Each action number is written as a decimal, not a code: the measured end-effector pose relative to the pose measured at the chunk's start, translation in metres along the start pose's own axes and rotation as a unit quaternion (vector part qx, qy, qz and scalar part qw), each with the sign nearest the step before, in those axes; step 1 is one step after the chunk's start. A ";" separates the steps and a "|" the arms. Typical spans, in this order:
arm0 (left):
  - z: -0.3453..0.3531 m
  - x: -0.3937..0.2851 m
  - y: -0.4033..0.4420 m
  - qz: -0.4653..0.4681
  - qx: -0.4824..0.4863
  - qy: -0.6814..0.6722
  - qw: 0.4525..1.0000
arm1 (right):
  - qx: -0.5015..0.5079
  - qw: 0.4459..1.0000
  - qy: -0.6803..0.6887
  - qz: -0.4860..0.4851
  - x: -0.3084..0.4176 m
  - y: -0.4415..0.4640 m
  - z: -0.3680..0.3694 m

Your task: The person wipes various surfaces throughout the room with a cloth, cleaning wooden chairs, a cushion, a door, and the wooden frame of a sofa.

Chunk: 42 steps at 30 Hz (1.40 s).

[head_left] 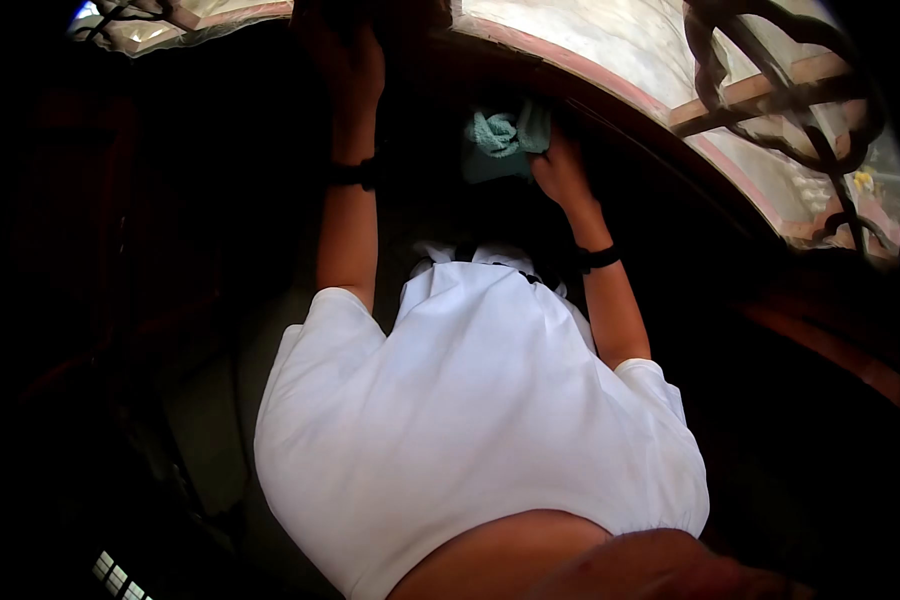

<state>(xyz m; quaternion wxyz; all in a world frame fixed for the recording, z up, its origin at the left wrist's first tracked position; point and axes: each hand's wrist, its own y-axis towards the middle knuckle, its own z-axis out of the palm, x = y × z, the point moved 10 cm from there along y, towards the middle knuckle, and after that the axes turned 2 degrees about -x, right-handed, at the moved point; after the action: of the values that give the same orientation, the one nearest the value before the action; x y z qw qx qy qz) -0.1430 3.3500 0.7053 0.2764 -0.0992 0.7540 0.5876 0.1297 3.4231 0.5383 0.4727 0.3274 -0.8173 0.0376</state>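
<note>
My right hand (562, 172) is closed around a pale teal cloth (495, 135), bunched and folded. It is held just below the dark wooden window frame (570, 82). My left hand (348, 55) is raised at the top of the view, against a dark upright part of the frame. Its fingers fade into shadow, so I cannot make out their pose or what they touch. Each wrist carries a dark band.
Bright window panes (590, 40) lie beyond the frame, with a curved metal grille (790, 95) at the upper right. On the left stands a dark wooden panel (65, 220). Deep shadow hides much of the surroundings.
</note>
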 end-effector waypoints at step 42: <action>0.007 0.052 -0.065 -0.169 0.121 -0.052 0.977 | -0.488 0.862 -0.052 0.128 -0.069 -0.159 -0.216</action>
<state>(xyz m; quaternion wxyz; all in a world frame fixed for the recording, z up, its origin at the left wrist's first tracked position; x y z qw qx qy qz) -0.1526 3.3471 0.6223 0.4207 -0.1604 0.7766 0.4407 0.4054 3.4127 0.5627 0.5201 -0.0514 -0.7893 -0.3223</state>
